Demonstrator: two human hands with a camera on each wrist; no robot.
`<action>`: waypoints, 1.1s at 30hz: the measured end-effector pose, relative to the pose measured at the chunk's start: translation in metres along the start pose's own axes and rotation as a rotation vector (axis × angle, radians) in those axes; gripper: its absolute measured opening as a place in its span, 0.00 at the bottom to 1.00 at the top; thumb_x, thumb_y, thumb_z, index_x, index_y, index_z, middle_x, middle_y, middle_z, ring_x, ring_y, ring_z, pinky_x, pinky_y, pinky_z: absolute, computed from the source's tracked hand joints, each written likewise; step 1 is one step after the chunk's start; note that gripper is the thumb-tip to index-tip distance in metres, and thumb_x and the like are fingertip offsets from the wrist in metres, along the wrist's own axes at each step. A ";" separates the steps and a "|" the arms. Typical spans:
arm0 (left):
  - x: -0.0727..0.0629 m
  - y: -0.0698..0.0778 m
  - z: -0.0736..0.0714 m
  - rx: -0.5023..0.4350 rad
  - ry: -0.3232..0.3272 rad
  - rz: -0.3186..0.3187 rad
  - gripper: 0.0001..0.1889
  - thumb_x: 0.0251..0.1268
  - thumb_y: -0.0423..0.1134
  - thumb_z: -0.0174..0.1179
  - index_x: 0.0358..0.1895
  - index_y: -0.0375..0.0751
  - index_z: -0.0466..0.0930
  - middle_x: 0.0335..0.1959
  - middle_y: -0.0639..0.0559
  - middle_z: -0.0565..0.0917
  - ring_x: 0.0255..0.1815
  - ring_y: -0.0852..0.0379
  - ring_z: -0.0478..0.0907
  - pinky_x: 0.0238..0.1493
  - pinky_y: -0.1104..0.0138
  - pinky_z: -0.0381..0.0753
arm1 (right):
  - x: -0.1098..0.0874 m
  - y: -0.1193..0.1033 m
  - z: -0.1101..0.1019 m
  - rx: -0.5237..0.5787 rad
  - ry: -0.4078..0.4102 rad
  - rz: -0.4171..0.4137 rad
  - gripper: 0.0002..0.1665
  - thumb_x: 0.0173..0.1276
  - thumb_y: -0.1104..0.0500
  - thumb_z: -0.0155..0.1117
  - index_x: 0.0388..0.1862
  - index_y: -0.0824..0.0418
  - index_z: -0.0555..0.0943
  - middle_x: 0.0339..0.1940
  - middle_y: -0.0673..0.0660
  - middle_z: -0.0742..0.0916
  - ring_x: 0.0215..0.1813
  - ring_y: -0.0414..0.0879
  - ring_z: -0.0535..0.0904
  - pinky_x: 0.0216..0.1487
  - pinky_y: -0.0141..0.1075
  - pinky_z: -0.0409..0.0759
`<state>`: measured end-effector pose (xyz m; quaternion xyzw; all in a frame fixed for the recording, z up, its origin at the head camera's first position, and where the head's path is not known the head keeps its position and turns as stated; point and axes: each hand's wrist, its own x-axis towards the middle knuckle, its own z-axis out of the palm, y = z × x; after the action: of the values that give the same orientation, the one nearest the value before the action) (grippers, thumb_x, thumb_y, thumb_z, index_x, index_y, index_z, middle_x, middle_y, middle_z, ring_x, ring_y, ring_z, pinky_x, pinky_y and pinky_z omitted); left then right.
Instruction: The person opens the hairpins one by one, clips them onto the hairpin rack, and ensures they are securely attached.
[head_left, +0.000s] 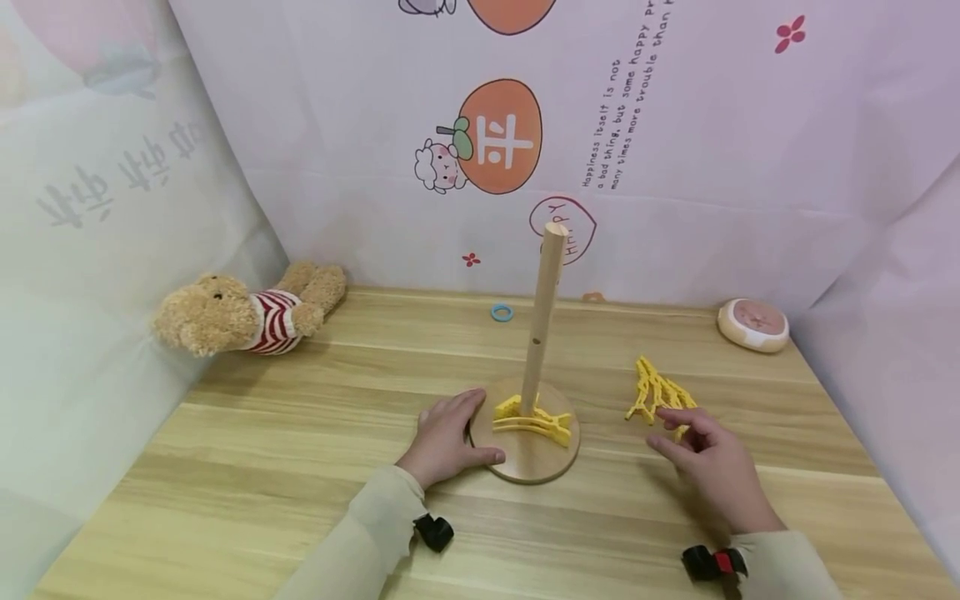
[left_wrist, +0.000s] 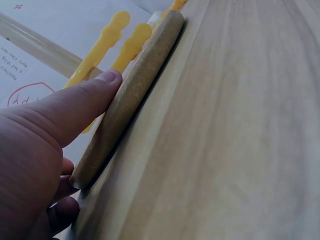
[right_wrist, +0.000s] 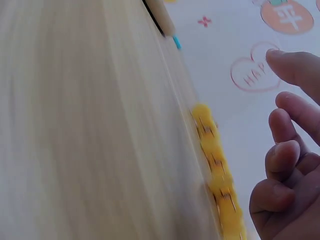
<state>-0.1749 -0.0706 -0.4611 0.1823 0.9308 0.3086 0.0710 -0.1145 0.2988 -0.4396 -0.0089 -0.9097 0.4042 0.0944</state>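
A round wooden base (head_left: 528,467) with an upright wooden post (head_left: 545,308) stands mid-table. My left hand (head_left: 444,437) holds the base by its left edge; in the left wrist view the thumb (left_wrist: 87,97) lies along the rim and the other fingers are partly hidden. Yellow plastic pieces (head_left: 555,429) with forked ends lie on the base around the post's foot. To the right, several more yellow pieces (head_left: 652,387) lie together on the table. Close to them hovers my right hand (head_left: 712,467), fingers loosely bent, holding nothing; the right wrist view shows the pieces (right_wrist: 216,165) apart from the fingers.
A teddy bear (head_left: 273,323) in a striped top lies at the back left. Behind the post is a small blue ring (head_left: 502,312). A round pink and white object (head_left: 756,323) sits at the back right. Printed cloth (head_left: 337,125) walls the table.
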 end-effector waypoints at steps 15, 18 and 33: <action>-0.001 0.000 0.000 -0.010 0.005 -0.003 0.54 0.49 0.65 0.73 0.78 0.45 0.61 0.77 0.49 0.64 0.75 0.41 0.60 0.67 0.42 0.54 | 0.005 0.035 -0.031 -0.144 -0.050 0.135 0.44 0.65 0.38 0.70 0.69 0.66 0.72 0.58 0.66 0.75 0.41 0.47 0.70 0.32 0.32 0.71; -0.001 0.000 -0.001 -0.010 0.005 -0.003 0.54 0.49 0.65 0.73 0.78 0.46 0.61 0.77 0.49 0.64 0.75 0.40 0.59 0.68 0.41 0.53 | 0.006 0.041 -0.033 -0.137 -0.068 0.150 0.47 0.64 0.37 0.70 0.69 0.68 0.70 0.60 0.70 0.75 0.43 0.50 0.72 0.33 0.33 0.73; -0.001 -0.001 0.001 -0.012 0.008 -0.004 0.54 0.48 0.66 0.73 0.78 0.47 0.61 0.77 0.50 0.64 0.75 0.40 0.59 0.69 0.40 0.52 | 0.006 0.055 -0.043 -0.248 -0.096 0.207 0.45 0.65 0.33 0.67 0.61 0.71 0.77 0.56 0.74 0.82 0.54 0.66 0.77 0.47 0.59 0.73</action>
<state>-0.1747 -0.0713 -0.4625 0.1788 0.9296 0.3147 0.0689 -0.1159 0.3684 -0.4510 -0.0948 -0.9503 0.2965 0.0070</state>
